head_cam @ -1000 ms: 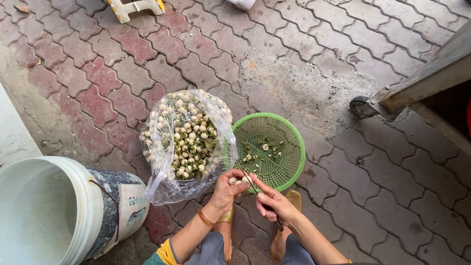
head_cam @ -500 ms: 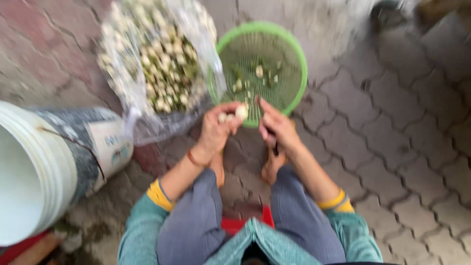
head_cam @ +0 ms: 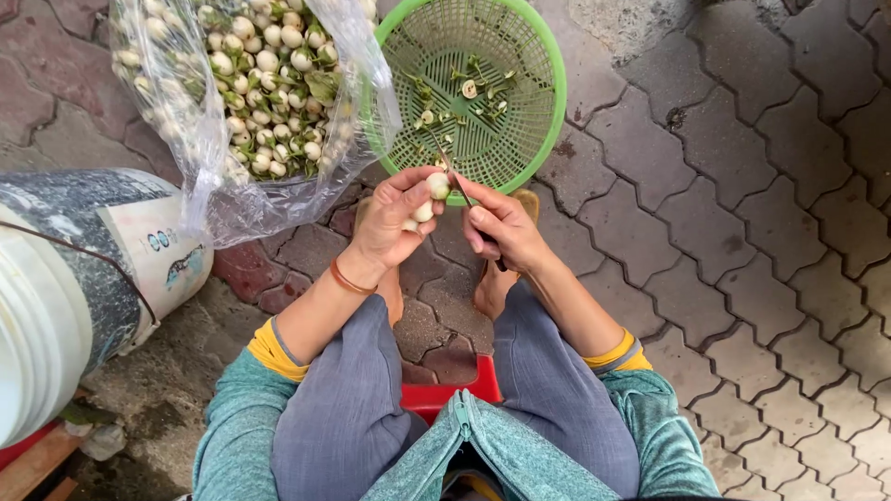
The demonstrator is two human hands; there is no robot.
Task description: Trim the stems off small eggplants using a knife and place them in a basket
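The left hand is curled around a small pale round vegetable, pinching it between thumb and fingertips; a second one of the same kind sits tucked lower in the same palm. An orange band circles that wrist. The right hand, just at three o'clock from the left and almost touching it, is closed around a small knife, whose thin blade runs up toward eleven o'clock and meets the held vegetable.

At twelve o'clock from the hands, close by, sits a green plastic basket on the paving stones, with a few green stems and cut bits scattered on its bottom. At ten o'clock from the hands, touching the basket's left rim, lies an open clear plastic bag full of the same pale vegetables with green caps. At nine o'clock, well to the left, stands a white bucket with a dark mottled side. At six o'clock, between the person's knees, a red stool shows. Bare feet rest on sandals just under the hands.
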